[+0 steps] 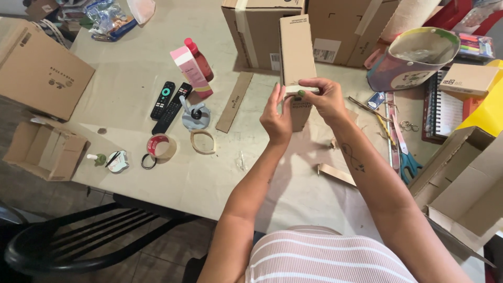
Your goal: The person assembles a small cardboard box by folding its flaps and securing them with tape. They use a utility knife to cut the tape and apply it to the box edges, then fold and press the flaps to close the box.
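A tall narrow brown cardboard box (pixel 297 50) stands upright above the table (pixel 131 73), held in both hands. My left hand (pixel 276 118) presses against its lower left side. My right hand (pixel 322 97) grips the lower right part, thumb across the front at a white edge near the bottom. A darker lower section of the box (pixel 301 111) shows between the two hands.
Two black remotes (pixel 168 105), a pink box with a red bottle (pixel 194 68), tape rolls (pixel 162 147) and a cardboard strip (pixel 234 102) lie to the left. Large cartons (pixel 262 31) stand behind. Scissors (pixel 406 157), notebooks and an open carton (pixel 461 183) are on the right. A black chair (pixel 78 236) stands front left.
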